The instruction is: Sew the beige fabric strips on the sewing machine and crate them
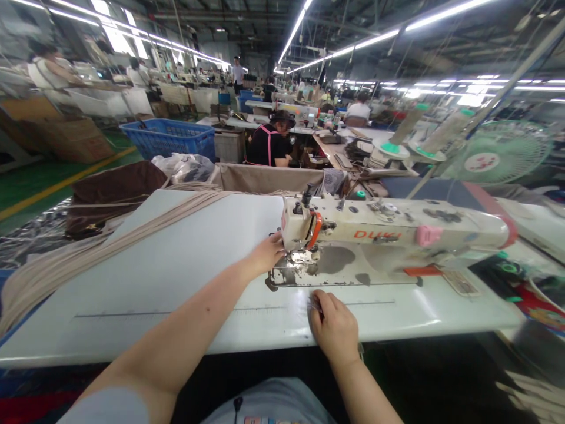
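Note:
A white sewing machine (388,229) with an orange guard by its needle bar stands on a pale table (176,277). My left hand (266,257) reaches to the left side of the machine's head, next to the lit needle plate (300,257). Its fingers look stretched out and somewhat apart, with the tips partly hidden by the head. Nearer to me, my right hand (336,324) rests on the table in front of the machine bed. Its fingers are curled around a small, dark, thin object that is too blurred to name.
Long beige fabric strips (145,227) drape over the table's left side. Behind stand a beige fabric-lined bin (269,176) and a blue basket (172,138). A co-worker (267,144) sits bent beyond them. Thread cones (445,132) and a green fan (507,153) are at the right.

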The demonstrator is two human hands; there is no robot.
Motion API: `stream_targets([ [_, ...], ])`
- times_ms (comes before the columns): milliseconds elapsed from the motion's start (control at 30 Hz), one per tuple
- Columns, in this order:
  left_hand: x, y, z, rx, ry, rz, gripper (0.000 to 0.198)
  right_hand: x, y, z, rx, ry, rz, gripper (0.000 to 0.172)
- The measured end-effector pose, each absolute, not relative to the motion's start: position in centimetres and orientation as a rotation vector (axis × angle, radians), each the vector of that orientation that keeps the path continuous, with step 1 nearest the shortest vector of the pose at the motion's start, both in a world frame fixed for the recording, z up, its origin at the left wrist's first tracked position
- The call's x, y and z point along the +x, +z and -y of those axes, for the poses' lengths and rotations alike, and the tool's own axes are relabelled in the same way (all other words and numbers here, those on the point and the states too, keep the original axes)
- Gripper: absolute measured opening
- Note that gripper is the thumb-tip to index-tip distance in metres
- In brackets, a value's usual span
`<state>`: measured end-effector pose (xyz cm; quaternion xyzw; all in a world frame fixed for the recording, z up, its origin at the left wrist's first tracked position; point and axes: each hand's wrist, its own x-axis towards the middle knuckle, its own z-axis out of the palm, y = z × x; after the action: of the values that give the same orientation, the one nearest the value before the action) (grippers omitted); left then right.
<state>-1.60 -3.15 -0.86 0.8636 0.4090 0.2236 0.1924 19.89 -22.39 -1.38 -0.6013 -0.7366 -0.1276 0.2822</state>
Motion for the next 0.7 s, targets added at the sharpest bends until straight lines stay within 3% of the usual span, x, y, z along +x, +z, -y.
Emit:
stream_targets([
  [700,-2.5,0.9,1.0,2.485,0.600,-0.992,0.021,19.7,-1.2,22.3,-1.606,-0.314,1.951,0.022],
])
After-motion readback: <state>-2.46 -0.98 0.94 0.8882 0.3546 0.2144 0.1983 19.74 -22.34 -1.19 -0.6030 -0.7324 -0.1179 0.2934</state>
